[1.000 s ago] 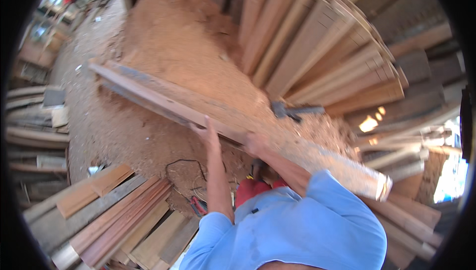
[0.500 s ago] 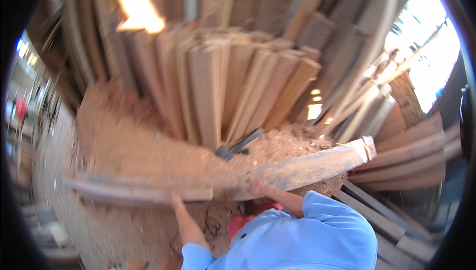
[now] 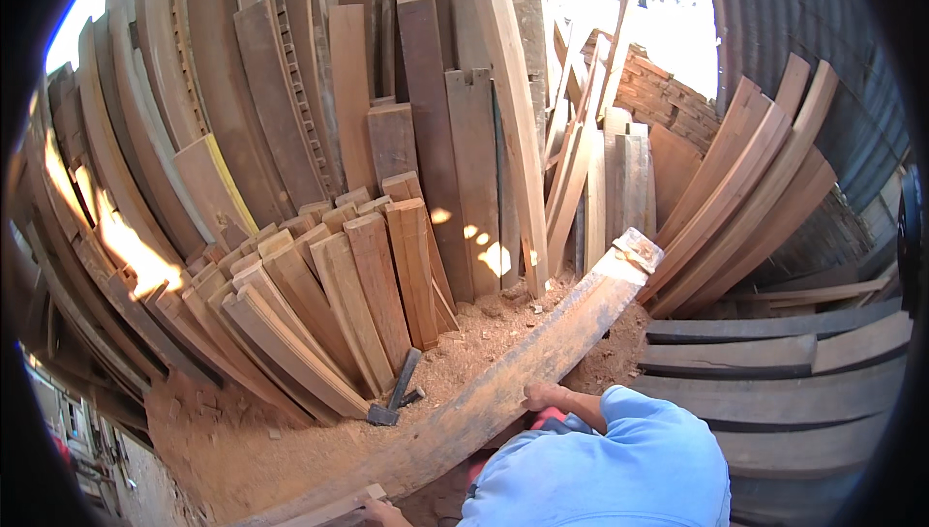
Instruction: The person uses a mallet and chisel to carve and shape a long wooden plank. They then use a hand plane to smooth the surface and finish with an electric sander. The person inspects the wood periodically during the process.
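Seen from the head camera, a long plank (image 3: 523, 372) slants from near left to far right over sawdust (image 3: 242, 440), right hand (image 3: 542, 395) gripping its near edge, left hand (image 3: 375, 510) closed on its lower end, beside leaning boards (image 3: 319, 304) and a hammer (image 3: 395, 393).

— What covers the ground (image 3: 242, 440)?
— Reddish sawdust, heaped toward nine o'clock.
— Anything lying on it?
— A hammer (image 3: 395, 391) at seven o'clock, and leaning boards (image 3: 319, 324) footed in it at ten.

long plank (image 3: 503, 382) swung round, far end toward standing boards (image 3: 435, 140)
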Tool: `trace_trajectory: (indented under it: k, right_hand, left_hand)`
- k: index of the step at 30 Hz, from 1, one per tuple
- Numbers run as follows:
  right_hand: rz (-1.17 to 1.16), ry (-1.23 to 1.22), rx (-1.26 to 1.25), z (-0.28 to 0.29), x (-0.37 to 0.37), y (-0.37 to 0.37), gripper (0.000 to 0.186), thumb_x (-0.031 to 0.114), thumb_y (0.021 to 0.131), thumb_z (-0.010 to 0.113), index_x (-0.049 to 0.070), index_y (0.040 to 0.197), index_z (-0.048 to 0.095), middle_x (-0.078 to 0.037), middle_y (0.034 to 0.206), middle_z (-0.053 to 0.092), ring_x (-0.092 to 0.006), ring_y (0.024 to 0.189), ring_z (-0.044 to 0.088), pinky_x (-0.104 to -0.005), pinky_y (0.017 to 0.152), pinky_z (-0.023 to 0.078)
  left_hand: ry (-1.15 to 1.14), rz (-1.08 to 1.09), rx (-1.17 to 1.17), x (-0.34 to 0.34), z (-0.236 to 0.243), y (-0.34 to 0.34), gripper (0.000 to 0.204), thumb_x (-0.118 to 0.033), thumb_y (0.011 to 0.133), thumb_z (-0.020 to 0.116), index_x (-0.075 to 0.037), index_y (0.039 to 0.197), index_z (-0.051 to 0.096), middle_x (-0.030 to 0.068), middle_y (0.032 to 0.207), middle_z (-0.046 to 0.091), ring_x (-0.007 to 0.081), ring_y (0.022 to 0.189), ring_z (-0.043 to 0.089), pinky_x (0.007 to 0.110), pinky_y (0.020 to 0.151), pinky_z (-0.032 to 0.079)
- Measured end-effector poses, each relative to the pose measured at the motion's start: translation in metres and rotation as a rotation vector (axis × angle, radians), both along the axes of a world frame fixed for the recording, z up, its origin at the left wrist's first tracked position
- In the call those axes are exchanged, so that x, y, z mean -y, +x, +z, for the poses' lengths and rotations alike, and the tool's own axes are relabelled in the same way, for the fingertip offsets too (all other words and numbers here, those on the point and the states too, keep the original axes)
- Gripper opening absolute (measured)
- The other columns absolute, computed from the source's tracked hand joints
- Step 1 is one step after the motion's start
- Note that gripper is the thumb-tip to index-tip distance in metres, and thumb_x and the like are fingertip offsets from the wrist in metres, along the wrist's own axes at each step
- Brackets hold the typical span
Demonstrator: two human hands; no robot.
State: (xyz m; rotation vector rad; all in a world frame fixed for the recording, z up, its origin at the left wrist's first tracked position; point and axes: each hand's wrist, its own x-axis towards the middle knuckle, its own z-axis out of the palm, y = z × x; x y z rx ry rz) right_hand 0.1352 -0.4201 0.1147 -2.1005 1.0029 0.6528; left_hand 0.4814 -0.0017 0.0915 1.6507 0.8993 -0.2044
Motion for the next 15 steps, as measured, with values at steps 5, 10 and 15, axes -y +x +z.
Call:
trace_trajectory:
  k: [5, 10, 15]
  right_hand:
    - [0.188, 0.050, -0.045, 0.014, 0.043, 0.030, 0.054, 0.042, 0.091, 0.060, -0.001, 0.122, 0.068, -0.025, 0.126, 0.066, -0.0396, 0.120, 0.063, -0.0493, 0.102, 0.049]
    - [0.403, -0.054, 0.011, -0.035, 0.061, 0.072, 0.058, 0.053, 0.094, 0.058, 0.004, 0.124, 0.068, -0.024, 0.133, 0.062, -0.0412, 0.126, 0.057, -0.0492, 0.106, 0.045]
    - [0.639, -0.032, 0.086, 0.002, 0.011, 0.131, 0.049, 0.041, 0.090, 0.064, 0.001, 0.118, 0.071, -0.022, 0.123, 0.068, -0.0368, 0.115, 0.065, -0.0441, 0.101, 0.050]
  left_hand:
    - [0.306, -0.386, 0.070, 0.014, 0.000, -0.037, 0.077, -0.050, 0.101, 0.050, -0.005, 0.158, 0.025, 0.0220, 0.155, 0.042, 0.0416, 0.133, 0.053, 0.053, 0.109, 0.043]
    - [0.771, -0.922, -0.132, 0.056, 0.054, -0.089, 0.061, -0.055, 0.091, 0.052, -0.011, 0.130, 0.068, 0.0234, 0.132, 0.063, 0.0441, 0.124, 0.057, 0.052, 0.107, 0.043]
    - [0.423, -0.968, -0.028, 0.032, -0.003, -0.183, 0.065, -0.051, 0.094, 0.057, -0.003, 0.139, 0.059, 0.0232, 0.138, 0.060, 0.0377, 0.131, 0.056, 0.043, 0.111, 0.043]
